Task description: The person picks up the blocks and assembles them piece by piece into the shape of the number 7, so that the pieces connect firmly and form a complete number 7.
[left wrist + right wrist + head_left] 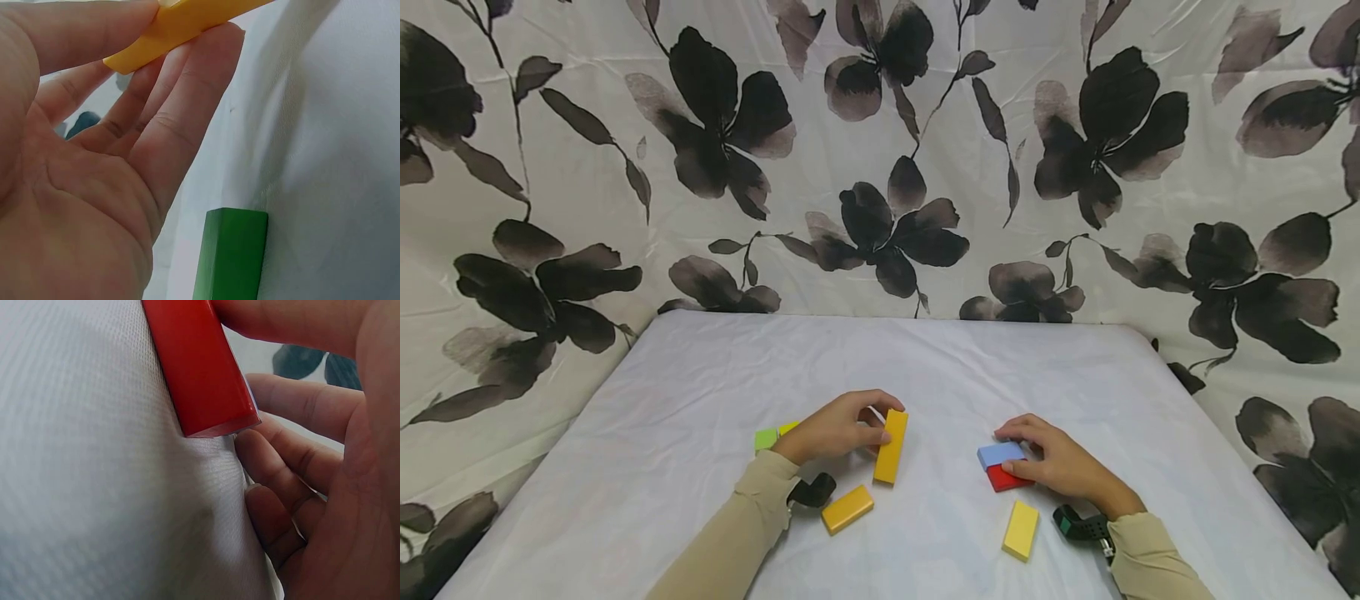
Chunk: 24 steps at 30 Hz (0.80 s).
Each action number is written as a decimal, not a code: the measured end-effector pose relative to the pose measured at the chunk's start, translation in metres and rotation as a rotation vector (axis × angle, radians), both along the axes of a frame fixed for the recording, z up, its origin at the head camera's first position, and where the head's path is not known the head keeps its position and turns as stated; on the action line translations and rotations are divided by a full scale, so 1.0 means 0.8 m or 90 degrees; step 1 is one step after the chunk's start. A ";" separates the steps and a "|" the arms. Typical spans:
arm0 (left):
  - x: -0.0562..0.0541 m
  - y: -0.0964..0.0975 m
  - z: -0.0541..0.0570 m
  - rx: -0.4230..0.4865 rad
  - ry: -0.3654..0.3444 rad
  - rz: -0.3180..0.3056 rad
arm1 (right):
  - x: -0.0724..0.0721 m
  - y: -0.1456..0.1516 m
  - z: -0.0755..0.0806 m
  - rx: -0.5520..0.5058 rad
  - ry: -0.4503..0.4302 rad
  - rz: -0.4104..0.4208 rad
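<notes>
My left hand (842, 427) pinches a long orange-yellow block (891, 450) between thumb and fingertips; the left wrist view shows this yellow block (169, 34) across the fingers. My right hand (1056, 454) holds a red block (1006, 478) and a blue block (1000, 454) lying side by side on the cloth. The thumb is on the red one and the fingers reach round the blue one's far side. In the right wrist view the red block (200, 369) hides most of the blue.
An orange-yellow block (847, 509) lies below my left hand, and a paler yellow block (1021, 531) below my right. Behind the left wrist sit a green block (765, 440) and a partly hidden yellow block (787, 427). White cloth (880, 358) covers the table; floral fabric hangs behind.
</notes>
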State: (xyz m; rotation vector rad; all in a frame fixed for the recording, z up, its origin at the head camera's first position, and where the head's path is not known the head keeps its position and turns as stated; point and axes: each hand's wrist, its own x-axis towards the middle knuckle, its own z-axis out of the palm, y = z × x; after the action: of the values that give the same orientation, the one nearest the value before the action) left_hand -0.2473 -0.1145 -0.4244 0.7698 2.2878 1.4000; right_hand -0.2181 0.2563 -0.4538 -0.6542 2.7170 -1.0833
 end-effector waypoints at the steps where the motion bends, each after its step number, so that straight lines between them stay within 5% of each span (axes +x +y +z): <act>1: 0.001 0.000 0.000 0.006 -0.005 -0.001 | 0.000 0.000 0.000 0.002 0.001 0.000; 24: 0.029 0.000 -0.001 0.028 -0.058 0.053 | 0.000 -0.001 0.002 0.003 -0.005 -0.003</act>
State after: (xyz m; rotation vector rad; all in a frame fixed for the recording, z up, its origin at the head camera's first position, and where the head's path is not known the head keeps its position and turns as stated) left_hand -0.2243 -0.1142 -0.4248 0.6179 2.2495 1.4946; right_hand -0.2179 0.2555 -0.4525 -0.6420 2.7149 -1.0773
